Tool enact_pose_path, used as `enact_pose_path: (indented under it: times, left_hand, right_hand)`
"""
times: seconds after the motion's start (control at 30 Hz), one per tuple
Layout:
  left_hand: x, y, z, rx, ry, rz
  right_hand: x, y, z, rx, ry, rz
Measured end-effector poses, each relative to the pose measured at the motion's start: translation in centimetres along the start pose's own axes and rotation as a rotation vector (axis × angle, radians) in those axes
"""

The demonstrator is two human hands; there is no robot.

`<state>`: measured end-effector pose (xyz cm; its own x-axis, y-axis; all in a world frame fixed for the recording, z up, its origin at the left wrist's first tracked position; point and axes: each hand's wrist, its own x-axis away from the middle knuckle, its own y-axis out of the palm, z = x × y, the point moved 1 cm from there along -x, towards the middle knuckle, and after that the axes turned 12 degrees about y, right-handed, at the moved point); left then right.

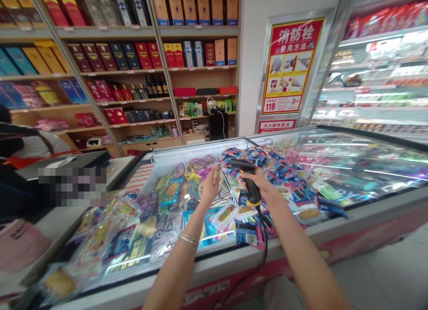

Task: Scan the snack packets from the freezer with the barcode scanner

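My right hand [264, 185] is closed around the grip of a black barcode scanner [247, 176] with a yellow band, its head aimed to the left and its cable hanging down over the freezer's front. My left hand [211, 185] holds up a small wrapped ice-cream packet [218, 168] in front of the scanner head. Both hands hover over a chest freezer [234, 261] packed with colourful wrapped ice creams.
The freezer's sliding glass lid [351, 163] covers its right half. A counter [50, 221] with a person behind it stands at the left. Wooden shelves of boxed liquor [133, 56] line the back wall, with a red fire-hydrant poster [290, 65] and an open chiller [384, 78] at right.
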<state>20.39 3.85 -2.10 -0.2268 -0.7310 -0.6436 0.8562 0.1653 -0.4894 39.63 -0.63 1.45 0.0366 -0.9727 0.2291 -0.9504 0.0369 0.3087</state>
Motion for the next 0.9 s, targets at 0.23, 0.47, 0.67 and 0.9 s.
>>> enact_pose_path:
  times: [0.23,0.47,0.67,0.9]
  left_hand:
    - [0.2,-7.3,3.4,0.005,0.001,0.104]
    - [5.4,-17.3,1.1,-0.263,-0.215,0.188]
    - [9.4,-23.4,-4.6,-0.429,-0.329,0.255]
    - [11.0,-26.0,-6.8,-0.762,-0.584,0.377]
  right_hand:
    - [4.1,4.4,-3.5,-0.002,0.009,-0.088]
    - [3.6,14.2,-0.2,-0.047,0.167,-0.240]
    - [0.5,20.9,5.5,-0.013,0.301,-0.356]
    - [-2.3,25.4,11.0,0.040,0.431,-0.370]
